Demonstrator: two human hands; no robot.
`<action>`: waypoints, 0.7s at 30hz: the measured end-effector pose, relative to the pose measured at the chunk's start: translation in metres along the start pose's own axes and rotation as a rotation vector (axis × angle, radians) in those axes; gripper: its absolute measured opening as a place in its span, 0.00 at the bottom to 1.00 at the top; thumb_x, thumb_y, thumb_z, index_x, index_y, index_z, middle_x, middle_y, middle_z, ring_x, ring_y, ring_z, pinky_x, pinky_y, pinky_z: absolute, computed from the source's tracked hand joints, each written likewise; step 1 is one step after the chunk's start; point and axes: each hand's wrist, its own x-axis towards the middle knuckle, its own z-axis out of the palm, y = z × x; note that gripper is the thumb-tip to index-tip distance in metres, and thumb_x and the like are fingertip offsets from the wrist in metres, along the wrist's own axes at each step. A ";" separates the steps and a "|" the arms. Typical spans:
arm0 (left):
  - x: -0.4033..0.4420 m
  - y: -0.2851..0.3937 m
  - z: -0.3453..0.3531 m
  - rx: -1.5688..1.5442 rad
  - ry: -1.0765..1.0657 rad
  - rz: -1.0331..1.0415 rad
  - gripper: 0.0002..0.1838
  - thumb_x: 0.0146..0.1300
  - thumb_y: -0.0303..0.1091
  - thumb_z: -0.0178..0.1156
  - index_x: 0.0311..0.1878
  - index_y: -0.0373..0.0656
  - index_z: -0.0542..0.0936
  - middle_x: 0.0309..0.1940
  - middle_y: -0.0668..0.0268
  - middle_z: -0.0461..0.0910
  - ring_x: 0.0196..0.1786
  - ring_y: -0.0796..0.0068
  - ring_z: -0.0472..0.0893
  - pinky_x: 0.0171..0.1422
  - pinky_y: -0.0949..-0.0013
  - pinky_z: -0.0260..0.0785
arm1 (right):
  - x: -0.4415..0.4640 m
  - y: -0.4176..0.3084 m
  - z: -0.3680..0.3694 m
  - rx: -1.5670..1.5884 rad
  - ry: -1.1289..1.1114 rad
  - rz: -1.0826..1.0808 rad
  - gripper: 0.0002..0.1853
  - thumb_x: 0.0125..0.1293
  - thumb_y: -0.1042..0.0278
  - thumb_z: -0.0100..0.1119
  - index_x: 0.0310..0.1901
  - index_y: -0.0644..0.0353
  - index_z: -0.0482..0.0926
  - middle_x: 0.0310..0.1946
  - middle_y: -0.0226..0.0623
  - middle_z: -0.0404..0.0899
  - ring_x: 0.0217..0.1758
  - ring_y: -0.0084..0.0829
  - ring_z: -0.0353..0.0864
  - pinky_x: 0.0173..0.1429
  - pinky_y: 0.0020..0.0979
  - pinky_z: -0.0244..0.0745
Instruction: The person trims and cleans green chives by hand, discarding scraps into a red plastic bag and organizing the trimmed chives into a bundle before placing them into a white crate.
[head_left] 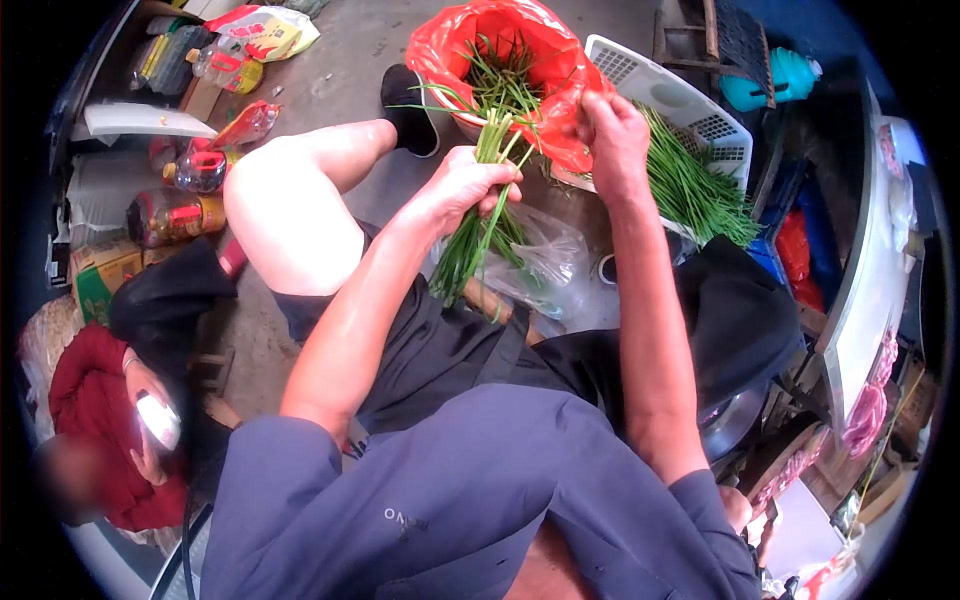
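Observation:
My left hand (462, 186) is closed around a bunch of garlic chives (466, 255). The pale stem ends point up toward the bag and the green leaves hang down over my lap. My right hand (612, 135) is raised at the right side of a red plastic bag (440, 45), its thumb and fingers pinched together. Whether they grip the bag's edge or a small scrap, I cannot make out. Loose green and brownish trimmings (500, 80) lie inside the bag. More garlic chives (695, 185) rest in a white plastic basket (735, 125) to the right.
A clear plastic bag (555, 260) lies between my legs. Oil bottles (195, 170) and a cardboard box (105, 265) line the left. A seated person in a red jacket (85, 400) holds a phone (158, 422). At right stand a turquoise jug (785, 78) and a table with meat (868, 415).

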 end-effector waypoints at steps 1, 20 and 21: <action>0.000 0.000 -0.001 -0.002 0.002 -0.001 0.08 0.62 0.33 0.59 0.36 0.36 0.79 0.24 0.65 0.80 0.15 0.85 0.67 0.20 0.80 0.56 | 0.008 -0.011 0.008 0.007 -0.027 -0.045 0.08 0.62 0.68 0.60 0.36 0.65 0.79 0.24 0.31 0.77 0.25 0.22 0.78 0.29 0.23 0.75; -0.016 0.040 -0.031 -0.106 0.286 0.218 0.12 0.65 0.40 0.60 0.40 0.40 0.80 0.24 0.72 0.77 0.24 0.84 0.72 0.28 0.80 0.63 | -0.033 0.063 -0.015 -0.173 0.107 0.119 0.09 0.65 0.68 0.61 0.38 0.67 0.79 0.26 0.33 0.79 0.20 0.18 0.74 0.27 0.20 0.73; -0.017 0.041 -0.030 -0.109 0.287 0.223 0.12 0.65 0.40 0.60 0.40 0.40 0.80 0.24 0.72 0.77 0.24 0.84 0.72 0.28 0.80 0.63 | -0.027 0.057 -0.014 -0.128 0.101 0.107 0.09 0.65 0.69 0.61 0.39 0.66 0.79 0.27 0.34 0.79 0.21 0.19 0.75 0.28 0.20 0.74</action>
